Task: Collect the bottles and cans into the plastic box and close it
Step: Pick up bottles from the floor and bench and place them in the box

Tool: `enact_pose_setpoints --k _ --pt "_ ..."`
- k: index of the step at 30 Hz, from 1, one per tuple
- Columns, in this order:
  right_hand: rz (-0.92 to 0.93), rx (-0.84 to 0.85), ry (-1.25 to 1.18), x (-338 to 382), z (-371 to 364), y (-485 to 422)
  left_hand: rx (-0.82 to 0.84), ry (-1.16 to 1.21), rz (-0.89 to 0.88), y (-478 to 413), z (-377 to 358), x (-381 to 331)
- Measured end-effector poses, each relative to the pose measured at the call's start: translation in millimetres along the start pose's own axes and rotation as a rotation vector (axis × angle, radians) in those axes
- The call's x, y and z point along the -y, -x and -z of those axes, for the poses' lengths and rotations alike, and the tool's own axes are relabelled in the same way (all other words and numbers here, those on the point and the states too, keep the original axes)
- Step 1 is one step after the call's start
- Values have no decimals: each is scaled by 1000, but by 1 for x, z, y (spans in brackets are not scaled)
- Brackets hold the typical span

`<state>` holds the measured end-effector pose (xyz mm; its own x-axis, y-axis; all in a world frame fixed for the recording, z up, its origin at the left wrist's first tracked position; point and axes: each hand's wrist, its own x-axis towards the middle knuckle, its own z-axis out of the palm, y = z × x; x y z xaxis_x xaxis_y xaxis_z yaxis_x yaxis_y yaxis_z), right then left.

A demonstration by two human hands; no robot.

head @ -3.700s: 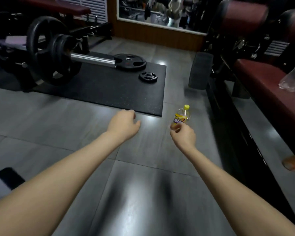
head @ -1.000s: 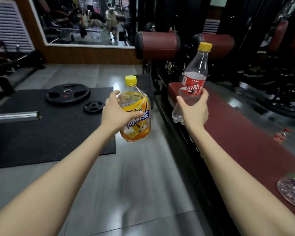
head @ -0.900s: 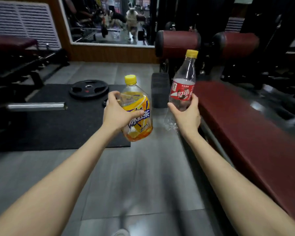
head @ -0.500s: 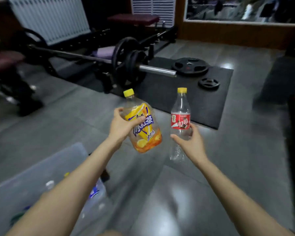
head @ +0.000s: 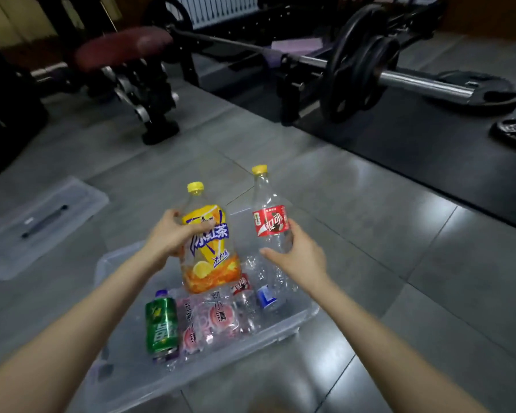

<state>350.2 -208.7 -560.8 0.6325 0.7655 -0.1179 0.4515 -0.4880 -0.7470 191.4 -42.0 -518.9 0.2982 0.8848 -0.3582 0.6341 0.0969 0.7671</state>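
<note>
My left hand (head: 169, 237) grips a fat yellow-labelled iced tea bottle (head: 209, 248) with a yellow cap, held upright over the clear plastic box (head: 283, 324) on the floor. My right hand (head: 295, 254) holds an empty clear cola bottle (head: 270, 216) with a red label and yellow cap, also upright above the box. Inside the box lie a green soda bottle (head: 161, 324), clear bottles with pink labels (head: 218, 315) and a blue-labelled bottle (head: 265, 297). The box's clear lid (head: 39, 225) lies on the floor to the left, apart from the box.
A loaded barbell (head: 361, 67) rests on a black rubber mat (head: 414, 150) at the back right, with loose weight plates (head: 513, 132) beside it. A bench with a dark red pad (head: 122, 49) and black frame stands at the back left. Grey floor tiles surround the box.
My view has swung left and down from the red bench to the box. Both hands have carried their bottles over the open box.
</note>
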Motion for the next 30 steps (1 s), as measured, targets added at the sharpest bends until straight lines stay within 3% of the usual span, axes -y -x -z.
enact_pose_setpoints --k 3,7,13,23,28,30 --pt "-8 72 163 7 -37 -5 30 -58 42 -14 17 20" --pt "-152 242 505 -4 -79 -16 111 -221 90 -31 34 41" --pt "-257 327 592 -22 -108 -26 167 -279 124 -40 45 67" --pt "22 271 772 -10 -122 -26 353 -882 223 -29 42 108" --pt "60 305 763 -3 -124 -24 373 -731 242 -25 25 124" --pt "77 293 750 -4 -121 -22 356 -839 218 -22 21 119"
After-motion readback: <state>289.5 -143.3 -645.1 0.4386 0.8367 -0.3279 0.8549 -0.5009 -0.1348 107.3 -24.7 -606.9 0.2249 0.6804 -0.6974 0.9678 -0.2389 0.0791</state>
